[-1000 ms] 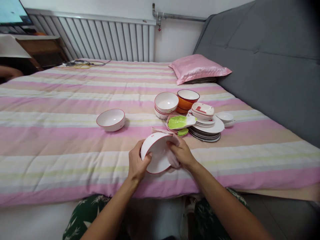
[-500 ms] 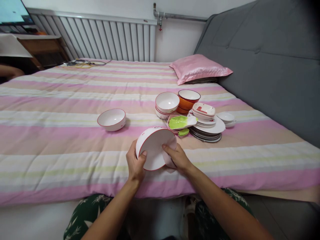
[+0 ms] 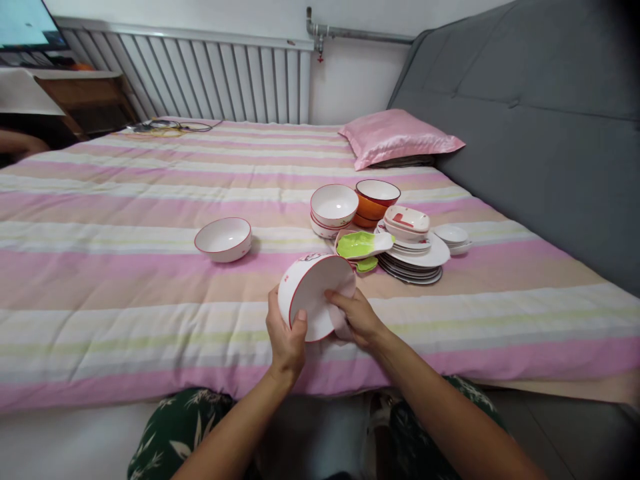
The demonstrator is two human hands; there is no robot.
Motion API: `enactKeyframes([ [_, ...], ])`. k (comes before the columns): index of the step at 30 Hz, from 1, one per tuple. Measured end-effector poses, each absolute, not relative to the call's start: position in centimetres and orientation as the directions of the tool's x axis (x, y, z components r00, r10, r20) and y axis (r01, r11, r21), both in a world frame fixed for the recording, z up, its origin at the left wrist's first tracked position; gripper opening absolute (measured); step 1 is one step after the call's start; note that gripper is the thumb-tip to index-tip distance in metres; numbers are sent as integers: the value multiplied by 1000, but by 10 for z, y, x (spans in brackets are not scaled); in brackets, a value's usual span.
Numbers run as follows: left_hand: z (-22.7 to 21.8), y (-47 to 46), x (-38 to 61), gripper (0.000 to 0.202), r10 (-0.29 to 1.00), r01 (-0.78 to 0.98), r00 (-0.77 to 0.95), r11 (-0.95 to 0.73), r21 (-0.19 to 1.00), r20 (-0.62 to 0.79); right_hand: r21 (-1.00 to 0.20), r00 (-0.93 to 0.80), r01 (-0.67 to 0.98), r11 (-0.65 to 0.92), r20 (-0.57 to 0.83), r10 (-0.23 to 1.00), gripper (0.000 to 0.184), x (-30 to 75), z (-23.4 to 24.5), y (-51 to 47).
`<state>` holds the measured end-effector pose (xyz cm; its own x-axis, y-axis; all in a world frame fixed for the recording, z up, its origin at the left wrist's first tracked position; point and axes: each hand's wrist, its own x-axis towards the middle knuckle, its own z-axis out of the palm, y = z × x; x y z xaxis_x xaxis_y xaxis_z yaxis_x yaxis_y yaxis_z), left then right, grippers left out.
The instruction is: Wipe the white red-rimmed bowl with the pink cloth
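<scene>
Bowl (image 3: 311, 297), white with red rim: held tilted on its side over the bed (image 3: 150, 340), close to the near edge. Left hand (image 3: 287, 337): fingers gripping the bowl's left side, thumb at the rim. Right hand (image 3: 356, 315): fingers pinching a pale pink cloth (image 3: 344, 281) against the bowl's right side, thumb inside. Second bowl (image 3: 223, 241) upright on the bed, to the left, well apart. Stacked white bowls (image 3: 334, 205), orange bowls (image 3: 371, 212) and plates (image 3: 434, 255) grouped beyond the hands, toward the bed's right edge.
</scene>
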<state>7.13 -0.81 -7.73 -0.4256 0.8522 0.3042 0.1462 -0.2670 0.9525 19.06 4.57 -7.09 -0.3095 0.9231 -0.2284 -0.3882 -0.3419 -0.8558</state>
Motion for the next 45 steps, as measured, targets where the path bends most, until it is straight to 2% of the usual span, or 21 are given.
enactKeyframes([
  [5,-63,-4,67,69,894,205,-307,-273,940,326,-928,-271,-314,-202,-117,956,33,201,-67,56],
  [9,-50,3,58,65,940,159,-165,-273,949,298,-989,-198,-25,149,151,969,27,220,-63,69],
  [12,-43,8,50,58,971,162,-68,-215,963,229,-894,-251,203,400,348,903,32,230,-58,71],
  [15,-39,10,46,59,980,238,-33,-185,953,198,-790,-304,336,513,425,853,45,230,-54,66],
  [18,-35,10,43,59,980,320,-12,-185,929,200,-707,-361,380,596,481,799,54,226,-54,61],
  [21,-35,9,42,58,980,368,17,-189,910,197,-675,-412,388,627,482,773,55,223,-55,58],
  [25,-37,10,40,54,979,385,1,-188,904,203,-694,-440,361,623,462,770,56,221,-51,56],
  [30,-41,12,40,54,973,387,-9,-207,899,229,-756,-521,150,637,487,701,63,223,-37,52],
  [36,-52,9,39,53,952,351,-60,-262,899,301,-911,-536,-153,382,402,743,51,228,-37,56],
  [38,-54,9,39,52,945,329,-98,-266,906,313,-924,-513,-152,351,377,771,50,228,-39,57],
  [41,-55,10,39,51,938,297,-158,-254,921,309,-934,-474,-45,354,331,816,53,226,-41,58],
  [45,-57,10,38,53,922,297,-181,-281,913,342,-874,-433,77,479,404,806,55,224,-42,58],
])
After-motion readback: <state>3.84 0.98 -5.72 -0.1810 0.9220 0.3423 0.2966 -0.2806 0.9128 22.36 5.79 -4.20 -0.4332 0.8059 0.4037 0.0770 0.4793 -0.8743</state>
